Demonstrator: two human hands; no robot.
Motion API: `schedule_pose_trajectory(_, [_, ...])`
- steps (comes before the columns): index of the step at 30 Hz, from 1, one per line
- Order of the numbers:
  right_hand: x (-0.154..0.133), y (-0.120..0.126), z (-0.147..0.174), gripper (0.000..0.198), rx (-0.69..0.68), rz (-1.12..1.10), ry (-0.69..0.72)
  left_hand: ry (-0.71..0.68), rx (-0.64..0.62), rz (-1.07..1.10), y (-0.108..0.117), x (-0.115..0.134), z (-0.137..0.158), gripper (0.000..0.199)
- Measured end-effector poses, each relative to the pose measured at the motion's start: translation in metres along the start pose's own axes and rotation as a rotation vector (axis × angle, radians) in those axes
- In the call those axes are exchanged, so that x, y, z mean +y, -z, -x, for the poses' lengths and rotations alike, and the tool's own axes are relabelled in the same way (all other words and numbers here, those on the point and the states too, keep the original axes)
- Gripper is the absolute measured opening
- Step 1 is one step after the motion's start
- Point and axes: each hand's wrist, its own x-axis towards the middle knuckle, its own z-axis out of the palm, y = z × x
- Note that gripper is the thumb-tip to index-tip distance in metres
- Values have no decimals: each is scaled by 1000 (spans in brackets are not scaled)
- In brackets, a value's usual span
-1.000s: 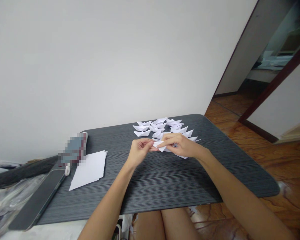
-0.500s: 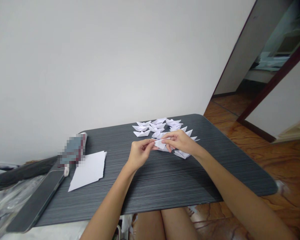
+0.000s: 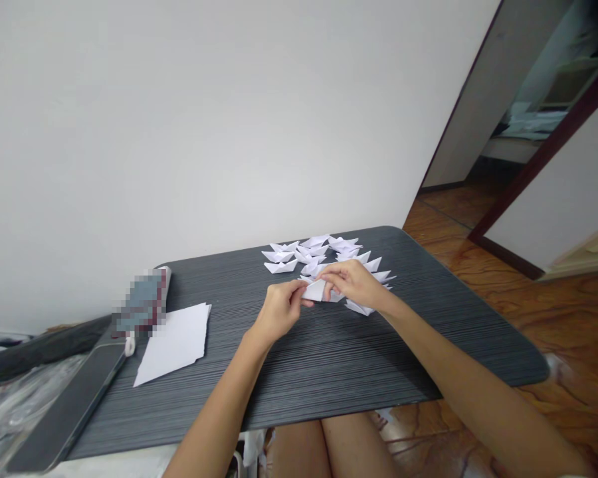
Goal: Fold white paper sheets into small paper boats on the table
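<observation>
A: Ground colour?
B: Dark grey, round-cornered tabletop; fine streaks parallel to its near edge.
A: Paper?
B: White folded-paper boats toward the far edge, small white folded-paper piece, flat white paper sheets toward the left edge. All plain.
A: Beyond the right edge?
B: Brown wood-look floor, darker wavy grain.

Bare left hand, slim-fingered, tapering into narrow wrist. Bare right hand, matching slender build, nail detail too small to read. Bare left forearm and bare right forearm, both long, uncovered along whole visible length, widening toward elbow. Two bare, rounded thighs, partly hidden.
</observation>
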Motion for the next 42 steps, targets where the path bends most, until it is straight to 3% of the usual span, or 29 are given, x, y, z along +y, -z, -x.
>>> schedule_pose_trajectory(4, [-3, 13, -1, 23, 179, -107, -13, 15, 116, -16, 4, -4, 0, 19])
schedule_pose_trajectory(6, [-8, 9, 0, 25, 147, -174, -47, -24, 198, -54, 3, -4, 0, 19])
schedule_pose_trajectory(8, [-13, -1, 2, 29, 26, -219, -103, -68, 248, -99, 0, -2, 1, 19])
schedule_pose_trajectory(11, [-15, -14, 2, 22, 33, -270, -64, -92, 217, -104, -4, 2, 3, 19])
schedule_pose_trajectory(14, [-12, -19, 1, 11, 75, -297, 18, -23, 147, 7, -8, 6, 2, 19])
schedule_pose_trajectory(24, [-4, -29, 3, 22, 184, -50, 210, 212, 239, 427, -8, 9, -6, 22])
schedule_pose_trajectory(29, [-1, -30, 2, 39, 293, 27, 289, 228, 428, 447, -8, 1, -7, 21])
schedule_pose_trajectory(31, [-1, -29, 1, 34, 327, 31, 280, 216, 474, 491, -7, 1, -7, 22])
schedule_pose_trajectory(35, [-5, -28, 5, 16, 299, 31, 293, 116, 398, 537, -1, 8, -8, 29])
schedule_pose_trajectory(38, [-7, -29, 7, 17, 277, -40, 302, 7, 286, 478, 4, 13, -8, 9])
schedule_pose_trajectory(42, [-6, -27, 5, 16, 329, 35, 375, -51, 121, 397, 12, 15, -8, 11])
